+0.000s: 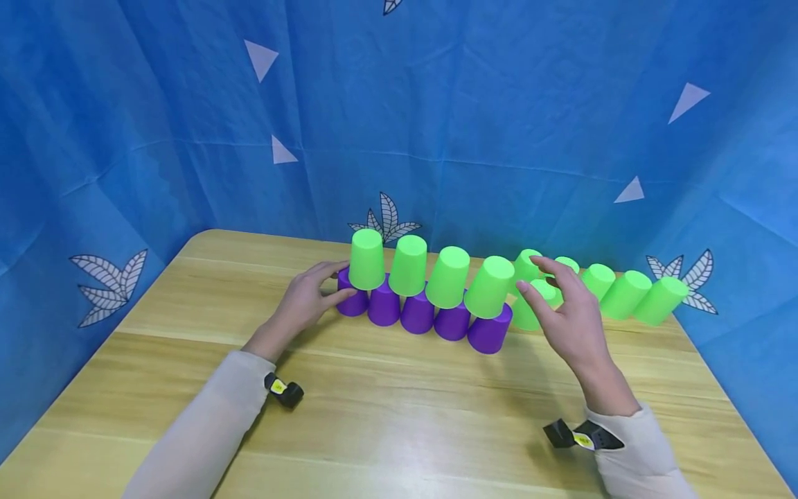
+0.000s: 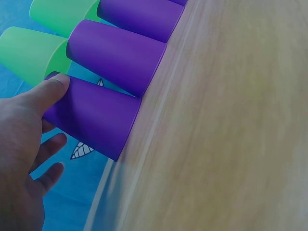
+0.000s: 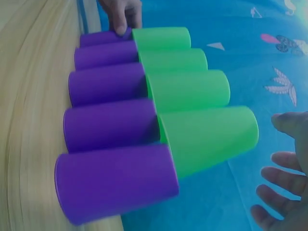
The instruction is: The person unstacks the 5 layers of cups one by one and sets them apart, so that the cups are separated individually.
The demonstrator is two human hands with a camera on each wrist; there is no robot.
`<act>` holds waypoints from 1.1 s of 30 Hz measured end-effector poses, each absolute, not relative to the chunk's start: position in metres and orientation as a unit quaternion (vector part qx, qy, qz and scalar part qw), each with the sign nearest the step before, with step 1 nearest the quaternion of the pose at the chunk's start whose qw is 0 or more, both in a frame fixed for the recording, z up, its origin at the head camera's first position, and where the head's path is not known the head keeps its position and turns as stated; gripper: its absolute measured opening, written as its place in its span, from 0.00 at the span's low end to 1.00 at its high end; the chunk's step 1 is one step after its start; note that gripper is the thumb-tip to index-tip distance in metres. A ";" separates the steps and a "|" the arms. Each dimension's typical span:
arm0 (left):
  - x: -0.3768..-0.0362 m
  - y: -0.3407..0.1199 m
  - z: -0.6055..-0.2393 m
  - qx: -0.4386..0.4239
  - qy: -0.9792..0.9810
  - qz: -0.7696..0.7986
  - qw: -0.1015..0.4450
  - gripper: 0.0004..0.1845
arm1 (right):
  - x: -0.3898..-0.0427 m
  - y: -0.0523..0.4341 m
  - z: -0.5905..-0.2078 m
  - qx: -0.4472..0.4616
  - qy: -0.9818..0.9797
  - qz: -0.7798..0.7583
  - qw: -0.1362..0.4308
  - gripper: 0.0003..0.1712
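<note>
While our left hand [image 1: 305, 299] holds the end purple cup [image 1: 352, 302] still, our right hand [image 1: 570, 319], fingers spread and empty, should reach softly for a green cup [image 1: 526, 312].

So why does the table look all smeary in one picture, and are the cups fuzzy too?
Left wrist view: the table streaks with motion blur, while the purple cup stays fairly sharp. Right wrist view: soft all over, and the right hand is blurred at the edge. Head view: sharp, evenly lit, with the edges bent by the wide lens.

Head view high above; wrist views close (shared purple cups [image 1: 424, 312]).
</note>
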State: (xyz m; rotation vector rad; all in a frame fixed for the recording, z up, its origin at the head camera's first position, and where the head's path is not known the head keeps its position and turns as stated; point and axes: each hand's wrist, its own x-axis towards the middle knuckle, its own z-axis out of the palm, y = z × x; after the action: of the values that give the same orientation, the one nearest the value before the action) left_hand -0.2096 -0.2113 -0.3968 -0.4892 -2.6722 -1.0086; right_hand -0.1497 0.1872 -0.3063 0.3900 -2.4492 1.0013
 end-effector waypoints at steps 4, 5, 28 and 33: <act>-0.209 -0.212 -0.399 -0.166 -0.916 -0.345 0.121 0.32 | -0.150 0.179 -0.307 0.153 -0.892 0.369 0.210 0.28; -0.209 -0.211 -0.400 -0.167 -0.915 -0.346 0.121 0.32 | -0.151 0.178 -0.307 0.156 -0.893 0.367 0.207 0.28; -0.210 -0.211 -0.399 -0.171 -0.913 -0.345 0.133 0.32 | -0.155 0.166 -0.308 0.106 -0.884 0.410 0.198 0.31; -0.210 -0.212 -0.399 -0.170 -0.913 -0.346 0.130 0.32 | -0.147 0.179 -0.300 0.083 -0.883 0.410 0.213 0.31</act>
State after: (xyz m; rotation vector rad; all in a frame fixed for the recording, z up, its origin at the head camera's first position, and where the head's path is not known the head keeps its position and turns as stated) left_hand -0.2103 -0.2115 -0.3985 -0.4951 -2.6531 -1.0062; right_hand -0.1470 0.1790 -0.3001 0.2313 -2.4521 1.1376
